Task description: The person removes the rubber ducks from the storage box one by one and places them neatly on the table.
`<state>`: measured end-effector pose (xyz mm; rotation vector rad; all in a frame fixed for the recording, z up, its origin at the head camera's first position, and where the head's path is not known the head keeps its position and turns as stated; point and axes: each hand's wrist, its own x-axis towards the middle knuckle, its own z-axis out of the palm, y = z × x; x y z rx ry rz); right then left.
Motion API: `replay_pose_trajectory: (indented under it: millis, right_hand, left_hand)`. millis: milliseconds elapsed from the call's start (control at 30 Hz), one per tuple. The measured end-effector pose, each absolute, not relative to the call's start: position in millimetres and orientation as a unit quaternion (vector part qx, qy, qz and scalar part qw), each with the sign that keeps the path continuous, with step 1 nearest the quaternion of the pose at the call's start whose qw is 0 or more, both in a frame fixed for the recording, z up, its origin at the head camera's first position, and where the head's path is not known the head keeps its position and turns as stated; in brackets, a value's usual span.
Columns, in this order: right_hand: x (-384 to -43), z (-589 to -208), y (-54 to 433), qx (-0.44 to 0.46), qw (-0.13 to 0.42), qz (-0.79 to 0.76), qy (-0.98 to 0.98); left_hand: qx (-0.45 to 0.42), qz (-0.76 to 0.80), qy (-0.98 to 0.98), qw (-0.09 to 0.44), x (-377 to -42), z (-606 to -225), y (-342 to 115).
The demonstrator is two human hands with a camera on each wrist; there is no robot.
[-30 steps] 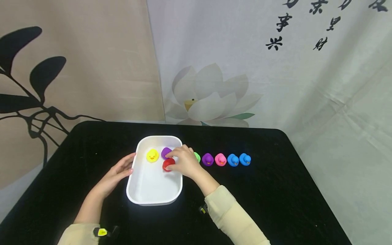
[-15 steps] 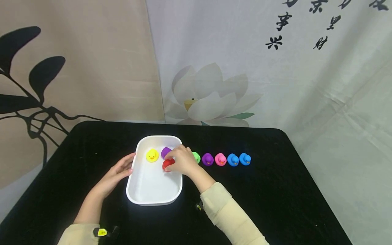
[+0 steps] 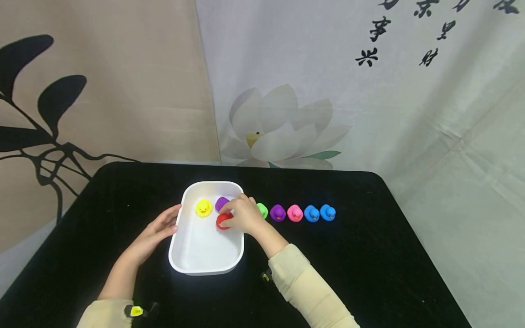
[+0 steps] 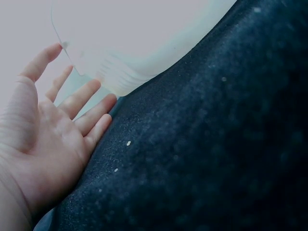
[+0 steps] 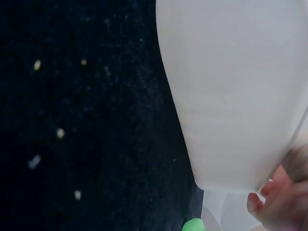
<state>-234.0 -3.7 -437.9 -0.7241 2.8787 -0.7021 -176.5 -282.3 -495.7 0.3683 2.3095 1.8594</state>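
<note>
A pale cloth backdrop (image 3: 311,54), printed with dark leaves (image 3: 61,98), a lotus (image 3: 283,127) and black characters (image 3: 367,58), hangs behind everything. In front of it spreads a broad black surface (image 3: 369,264) with rounded far corners. Left of the middle stands a white tray (image 3: 205,255), longer than wide, with low walls and rounded corners.

Two forearms in cream sleeves (image 3: 313,291) reach in from the near edge. The left hand (image 3: 157,228) has its fingers extended and spread, their tips against the tray's left side. The right hand (image 3: 243,215) reaches over the tray's right rim, its thumb and fingers clamped on a red toy (image 3: 222,222) inside the tray, partly covered by the fingers.

Beyond the red toy, also inside, is a purple toy (image 3: 221,203), partly hidden by that hand; a yellow duck (image 3: 203,207) sits upright to their left. Outside, right of the tray, a row runs left to right: a green toy (image 3: 263,210) partly covered by the right hand, a purple duck (image 3: 278,213), a pink duck (image 3: 295,213) and two blue ducks (image 3: 311,214). Tiny pale specks (image 4: 128,143) dot the black cloth
</note>
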Motion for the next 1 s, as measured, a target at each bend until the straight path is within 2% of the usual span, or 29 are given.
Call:
replay_pose_trajectory:
  millis: [500, 1000]
  right_hand:
    - [-224.7, -429.0, 6.1, -0.268, 0.013, -0.286, 0.920]
    - [-212.0, -401.3, 23.7, -0.303, -0.054, -0.350, 0.885]
  left_hand:
    - [0.122, 0.622, 0.770, 0.078, -176.1, -495.7, -281.9]
    - [0.121, 0.622, 0.770, 0.078, -175.7, -495.5, -282.0]
